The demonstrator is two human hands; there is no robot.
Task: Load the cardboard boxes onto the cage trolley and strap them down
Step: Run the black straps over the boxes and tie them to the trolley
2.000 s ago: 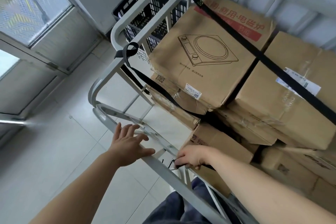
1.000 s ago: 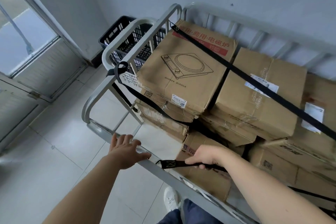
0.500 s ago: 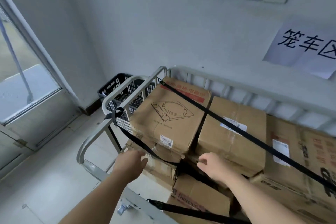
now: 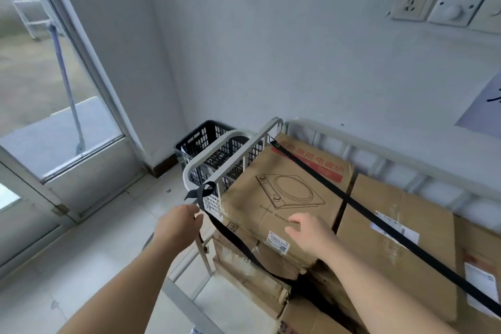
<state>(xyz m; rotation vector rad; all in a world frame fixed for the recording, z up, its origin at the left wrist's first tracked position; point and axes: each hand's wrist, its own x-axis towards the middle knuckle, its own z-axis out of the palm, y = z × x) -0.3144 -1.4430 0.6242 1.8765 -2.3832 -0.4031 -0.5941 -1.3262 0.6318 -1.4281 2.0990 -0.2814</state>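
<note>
Several cardboard boxes are stacked on the grey cage trolley (image 4: pixel 352 141). The top left box (image 4: pixel 284 184) carries a cooktop drawing; a plain box (image 4: pixel 379 266) lies beside it. One black strap (image 4: pixel 352 200) runs diagonally across the box tops. A second black strap (image 4: pixel 235 241) is knotted on the trolley's side rail and drops along the stack's front. My left hand (image 4: pixel 179 225) pinches this strap just below the knot (image 4: pixel 203 191). My right hand (image 4: pixel 309 233) hovers with relaxed fingers over the front edge of the cooktop box, holding nothing.
A black plastic crate (image 4: pixel 206 141) stands in the corner behind the trolley's left end. A glass door (image 4: pixel 67 116) is at the left, with tiled floor (image 4: pixel 95 252) in front of it. The wall (image 4: pixel 298 49) runs close behind the trolley, with sockets (image 4: pixel 412 0) high on it.
My right hand let go of the lower strap end and rose to the cooktop box. My left hand left the front rail and went up to the knotted strap. The view tilted upward.
</note>
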